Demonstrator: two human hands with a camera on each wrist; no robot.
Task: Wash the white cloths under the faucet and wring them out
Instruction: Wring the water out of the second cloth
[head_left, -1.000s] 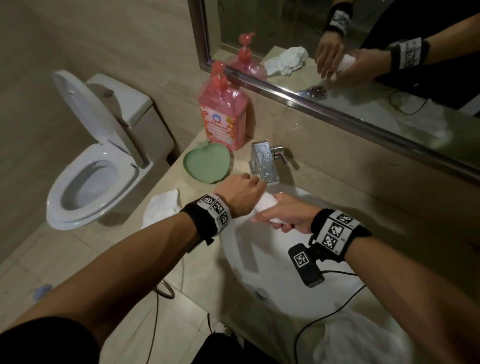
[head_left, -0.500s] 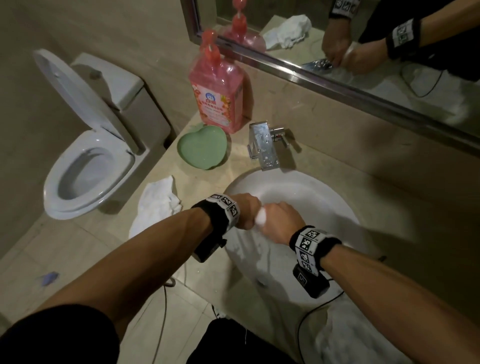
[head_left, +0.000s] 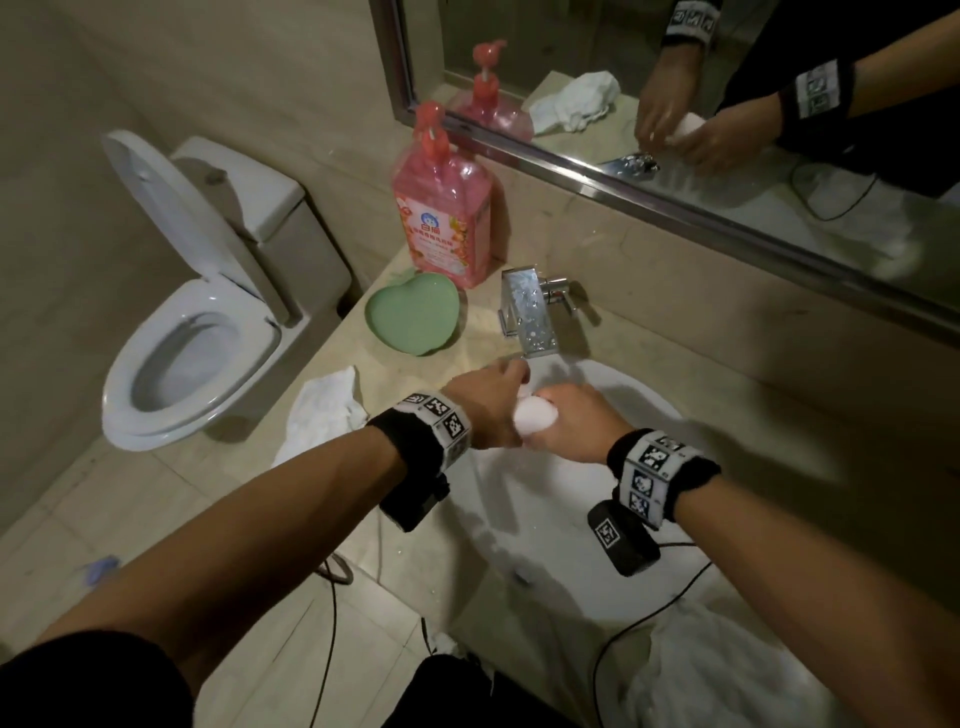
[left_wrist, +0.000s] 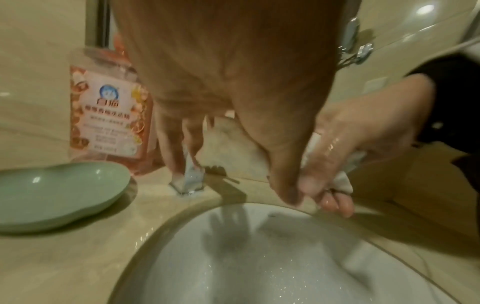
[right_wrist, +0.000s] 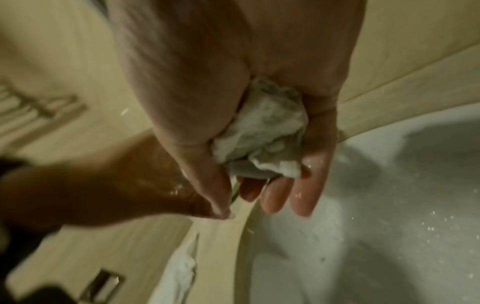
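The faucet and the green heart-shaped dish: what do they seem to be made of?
The faucet looks like polished chromed metal: it shows bright mirror-like reflections. The green heart-shaped dish seems smooth plastic or glazed ceramic, with a soft even sheen; the pictures do not show which.

A home bathroom: toilet (head_left: 197, 322) at nine o'clock, basin (head_left: 644, 415) and faucet (head_left: 527, 312) ahead, mirror (head_left: 727, 93) at one.

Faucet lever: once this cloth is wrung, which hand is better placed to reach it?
Probably the left hand. It sits nearest the faucet, just below its spout, with only a partial grip on the balled white cloth. The right hand cups most of the cloth, over the sink.
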